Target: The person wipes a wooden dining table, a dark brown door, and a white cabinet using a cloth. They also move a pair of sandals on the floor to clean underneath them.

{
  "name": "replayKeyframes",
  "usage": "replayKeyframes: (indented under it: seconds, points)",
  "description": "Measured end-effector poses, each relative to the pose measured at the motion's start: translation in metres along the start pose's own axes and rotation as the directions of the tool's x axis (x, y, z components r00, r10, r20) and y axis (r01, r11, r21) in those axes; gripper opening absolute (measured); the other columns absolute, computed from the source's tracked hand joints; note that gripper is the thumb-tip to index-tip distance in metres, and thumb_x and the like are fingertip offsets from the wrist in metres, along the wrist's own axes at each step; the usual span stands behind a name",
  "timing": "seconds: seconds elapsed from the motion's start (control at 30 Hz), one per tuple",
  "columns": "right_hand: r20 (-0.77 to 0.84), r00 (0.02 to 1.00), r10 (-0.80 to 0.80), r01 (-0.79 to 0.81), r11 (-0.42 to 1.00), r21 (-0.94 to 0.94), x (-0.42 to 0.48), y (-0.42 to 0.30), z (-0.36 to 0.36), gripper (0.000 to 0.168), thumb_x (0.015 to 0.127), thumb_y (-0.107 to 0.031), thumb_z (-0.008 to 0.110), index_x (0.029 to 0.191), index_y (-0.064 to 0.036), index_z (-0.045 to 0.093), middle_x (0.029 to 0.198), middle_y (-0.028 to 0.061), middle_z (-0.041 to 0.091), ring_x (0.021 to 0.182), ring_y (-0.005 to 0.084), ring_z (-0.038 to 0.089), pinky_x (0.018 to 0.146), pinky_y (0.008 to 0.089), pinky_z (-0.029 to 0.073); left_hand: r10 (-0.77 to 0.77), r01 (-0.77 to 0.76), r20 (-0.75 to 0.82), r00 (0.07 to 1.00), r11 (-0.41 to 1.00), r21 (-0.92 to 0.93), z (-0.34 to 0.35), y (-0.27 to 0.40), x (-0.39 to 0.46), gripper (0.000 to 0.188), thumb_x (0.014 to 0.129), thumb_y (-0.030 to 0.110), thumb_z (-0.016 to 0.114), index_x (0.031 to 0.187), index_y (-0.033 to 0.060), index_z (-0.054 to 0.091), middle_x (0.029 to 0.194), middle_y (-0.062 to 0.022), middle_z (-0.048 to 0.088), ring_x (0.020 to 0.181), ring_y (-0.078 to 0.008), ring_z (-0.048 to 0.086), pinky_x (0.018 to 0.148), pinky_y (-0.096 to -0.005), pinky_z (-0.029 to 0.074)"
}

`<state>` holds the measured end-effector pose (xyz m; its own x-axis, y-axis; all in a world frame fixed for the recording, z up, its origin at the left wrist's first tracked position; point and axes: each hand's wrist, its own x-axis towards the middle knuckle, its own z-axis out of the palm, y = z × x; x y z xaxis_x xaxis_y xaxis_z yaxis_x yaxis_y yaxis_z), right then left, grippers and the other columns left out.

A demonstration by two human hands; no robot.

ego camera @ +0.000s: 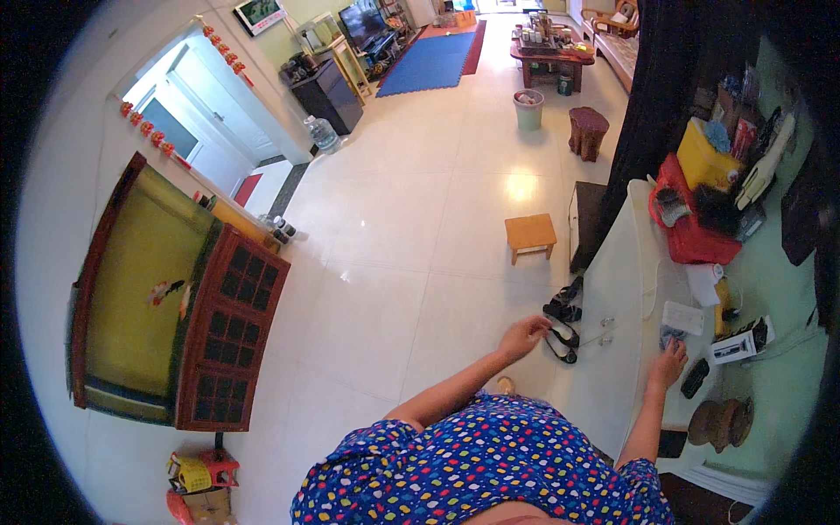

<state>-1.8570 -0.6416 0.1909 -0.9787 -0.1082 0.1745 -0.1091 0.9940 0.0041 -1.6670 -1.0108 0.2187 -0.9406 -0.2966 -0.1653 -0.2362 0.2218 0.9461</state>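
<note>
My right hand (668,366) reaches over the white cabinet top (646,289), its fingertips on a small dark grey object (673,335). Whether they grip it or only touch it is unclear. Right beside that object lies a white rectangular box (683,318). A black case-like object (695,378) rests to the right of the hand. Away from the cabinet, my left hand (523,339) hangs in the air with loosely bent fingers and nothing visible in it. Black sandals (562,338) are on the floor, beyond its fingertips in the view.
A wooden stool (530,231) and a tree-stump stool (587,133) stand on the tiled floor. The cabinet also bears a red bag (699,230), a yellow container (705,154), a printed box (742,342) and a brown spool-shaped object (720,423). To the left is an aquarium (141,289).
</note>
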Motion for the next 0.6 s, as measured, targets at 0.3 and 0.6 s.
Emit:
replayKeyframes:
  seconds: [0.3, 0.6]
  points:
    - [0.133, 0.985, 0.110, -0.131, 0.978, 0.161, -0.051, -0.056, -0.049, 0.039, 0.086, -0.013, 0.063, 0.125, -0.008, 0.060, 0.140, 0.0136, 0.048, 0.127, 0.0354, 0.046, 0.105, 0.0462, 0.040, 0.338, -0.497, 0.680, 0.651, 0.866, 0.045, 0.061, 0.040, 0.075, 0.022, 0.092, 0.015, 0.057, 0.111, 0.0108, 0.066, 0.101, -0.0150, 0.067, 0.093, -0.0345, 0.064, 0.081, -0.0442, 0.051]
    - [-0.011, 0.908, 0.419, -0.417, 0.905, 0.080, 0.177, -0.089, -0.056, 0.044, 0.087, -0.015, 0.059, 0.130, -0.007, 0.055, 0.145, 0.0136, 0.045, 0.135, 0.0337, 0.042, 0.108, 0.0425, 0.041, 0.203, -0.599, 0.948, 0.245, 0.801, -0.017, 0.051, 0.179, 0.265, 0.021, 0.092, 0.013, 0.056, 0.111, 0.0083, 0.064, 0.099, -0.0153, 0.066, 0.090, -0.0357, 0.063, 0.078, -0.0446, 0.051]
